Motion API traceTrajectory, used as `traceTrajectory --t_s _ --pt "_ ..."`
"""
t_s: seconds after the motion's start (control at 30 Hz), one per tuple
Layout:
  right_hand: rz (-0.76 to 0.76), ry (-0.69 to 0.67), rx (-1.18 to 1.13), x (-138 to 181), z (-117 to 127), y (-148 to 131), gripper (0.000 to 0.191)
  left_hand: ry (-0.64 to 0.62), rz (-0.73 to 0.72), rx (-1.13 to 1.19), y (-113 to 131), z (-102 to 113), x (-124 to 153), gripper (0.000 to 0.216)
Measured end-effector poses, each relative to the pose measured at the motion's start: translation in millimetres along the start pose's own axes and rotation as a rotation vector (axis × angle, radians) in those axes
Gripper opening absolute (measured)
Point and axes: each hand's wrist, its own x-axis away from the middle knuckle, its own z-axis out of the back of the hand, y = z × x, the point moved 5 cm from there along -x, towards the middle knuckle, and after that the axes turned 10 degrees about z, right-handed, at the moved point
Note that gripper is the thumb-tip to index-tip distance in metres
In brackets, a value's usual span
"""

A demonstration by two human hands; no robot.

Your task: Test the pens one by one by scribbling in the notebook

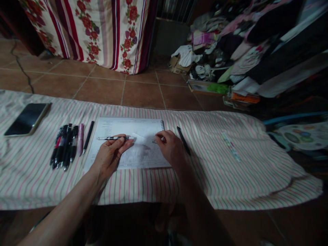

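Note:
A spiral notebook (pixel 120 128) lies open on a striped cloth (pixel 217 171) over a low table. My left hand (pixel 110 153) rests on the page, its fingers closed on a pen (pixel 114 138) that lies sideways. My right hand (pixel 171 147) sits on the page's right part, fingers pinched on something small I cannot make out near the spiral edge. A black pen (pixel 183 140) lies just right of that hand.
A row of several pens (pixel 65 145) lies left of the notebook, with a dark phone (pixel 27 119) farther left. Tiled floor (pixel 143 90), a floral cloth (pixel 102 30) and a heap of clothes (pixel 230 44) lie beyond the table.

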Motion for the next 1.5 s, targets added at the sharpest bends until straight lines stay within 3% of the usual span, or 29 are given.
traceTrajectory --t_s 0.4,0.7,0.87,1.13,1.3,1.5 --pt "0.118 -0.028 -0.274 -4 -15 -27 0.013 -0.046 0.014 0.007 -3 -5 -1 0.019" --pt "0.248 -0.007 -0.519 -6 -18 -53 0.02 -0.124 0.15 0.06 -8 -8 2 0.029" --pt "0.35 0.057 -0.492 -4 -18 -70 0.017 -0.198 0.295 0.223 -14 -13 3 0.042" --pt "0.432 0.127 -0.333 1 -18 -88 0.015 -0.271 0.389 0.397 -16 -13 5 0.037" --pt "0.474 0.162 -0.304 0 -18 -93 0.015 -0.305 0.389 0.431 -14 -15 7 0.039" --pt "0.456 0.075 -0.293 0 -22 -95 0.017 -0.286 0.37 0.414 -12 -15 7 0.038"
